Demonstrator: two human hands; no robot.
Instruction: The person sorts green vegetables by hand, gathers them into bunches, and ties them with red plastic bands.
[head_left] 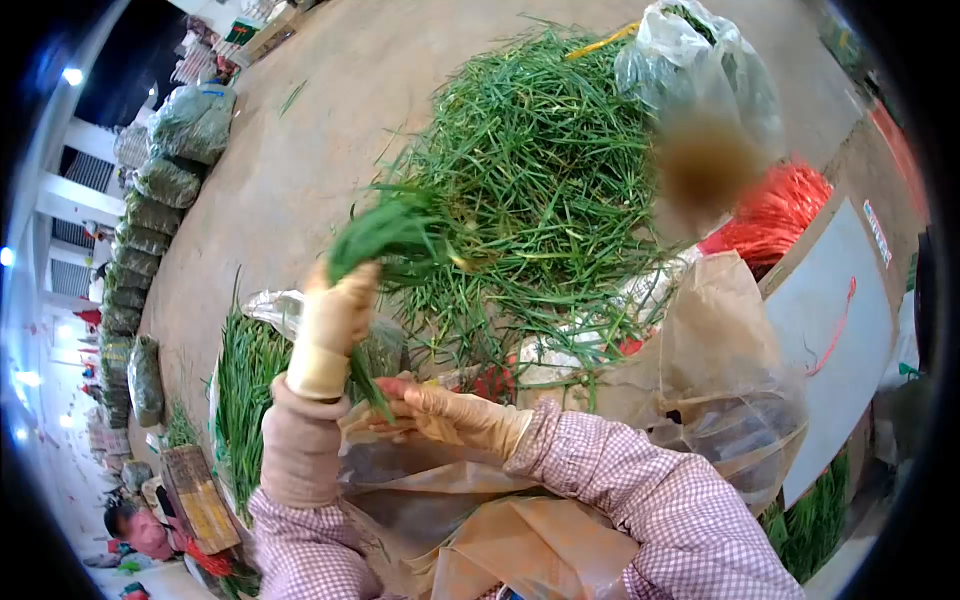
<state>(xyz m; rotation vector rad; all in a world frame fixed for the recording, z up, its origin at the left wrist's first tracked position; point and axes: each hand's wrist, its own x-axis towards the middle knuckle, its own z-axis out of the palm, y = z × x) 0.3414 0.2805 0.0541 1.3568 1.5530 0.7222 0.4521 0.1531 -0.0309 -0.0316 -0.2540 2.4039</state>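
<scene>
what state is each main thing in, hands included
Long green leafy bunch: held, bent over
Left cream-gloved hand: closed around the bunch
Right cream-gloved hand: partly curled, grip unclear
Loose green stalk pile: spread out, tangled
Clear plastic bag by the pile: crumpled
Shiny red plastic strands: heaped together

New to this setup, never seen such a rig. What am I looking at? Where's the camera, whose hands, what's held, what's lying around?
There's no robot: it's a person working with two gloved hands. The single picture comes from a camera worn on the head, looking forward and down; the round, dark-edged frame bends straight lines.

The left hand grips a bunch of green leaves. The right hand is by the bunch's lower end; whether it grips anything is unclear.

Ahead, a loose green heap lies on the floor, with a clear plastic bag at its far right and red strands nearer on the right.
</scene>
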